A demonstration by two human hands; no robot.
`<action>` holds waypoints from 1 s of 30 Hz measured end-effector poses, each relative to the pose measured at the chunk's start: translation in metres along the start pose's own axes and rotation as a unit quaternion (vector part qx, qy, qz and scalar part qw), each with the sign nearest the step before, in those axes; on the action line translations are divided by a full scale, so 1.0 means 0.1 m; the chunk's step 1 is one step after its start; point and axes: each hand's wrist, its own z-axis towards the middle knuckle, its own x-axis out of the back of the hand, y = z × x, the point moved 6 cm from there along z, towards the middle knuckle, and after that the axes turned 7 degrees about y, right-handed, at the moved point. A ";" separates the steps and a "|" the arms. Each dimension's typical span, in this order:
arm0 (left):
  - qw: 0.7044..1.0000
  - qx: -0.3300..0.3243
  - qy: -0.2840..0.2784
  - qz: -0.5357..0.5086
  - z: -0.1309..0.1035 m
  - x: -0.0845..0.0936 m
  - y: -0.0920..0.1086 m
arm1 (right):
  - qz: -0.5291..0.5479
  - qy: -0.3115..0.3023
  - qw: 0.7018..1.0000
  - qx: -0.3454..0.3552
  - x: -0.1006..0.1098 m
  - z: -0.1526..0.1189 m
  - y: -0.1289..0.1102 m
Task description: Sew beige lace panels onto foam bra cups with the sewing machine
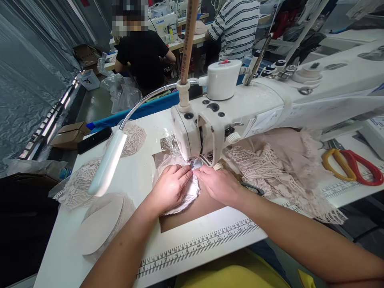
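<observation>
- Currently, the left hand [174, 186] rests over a rounded lace piece [192, 194] with pale lining, its fingers close together and slightly bent; I cannot tell whether they pinch the cloth or only press it.
- The right hand [219, 185] reaches from the other side, and its fingertips meet the area of the presser foot; its grasp, too, I cannot tell.
- The lace piece lies at the needle area of a white sewing machine [255, 104], partly covered by the left hand, above a brown patch [207, 202] on the white table [142, 176].
- Along the near edge of this table runs a printed ruler [199, 245].
- To the left, a lamp [109, 162] on a bendable metal neck leans above the table, near further lace pieces [135, 140], a smooth oval piece [103, 226] and a black phone [94, 141].
- To the right lies a heap of beige lace fabric [279, 168], and beside it scissors [354, 166] with yellow and red handles.
- Behind, one person in a black top [139, 54] and another in a striped shirt [238, 30] are near other machines.
</observation>
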 end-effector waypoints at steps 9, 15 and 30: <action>1.000 -0.014 0.024 -0.009 0.01 0.01 0.01 | 0.007 0.007 1.000 0.004 0.01 0.00 -0.01; 0.999 -0.009 0.031 -0.027 0.01 0.02 0.00 | 0.016 0.013 1.000 0.009 0.02 -0.02 0.00; 0.999 0.021 0.042 0.000 0.00 0.03 -0.09 | 0.007 0.041 0.999 -0.002 0.03 0.01 0.02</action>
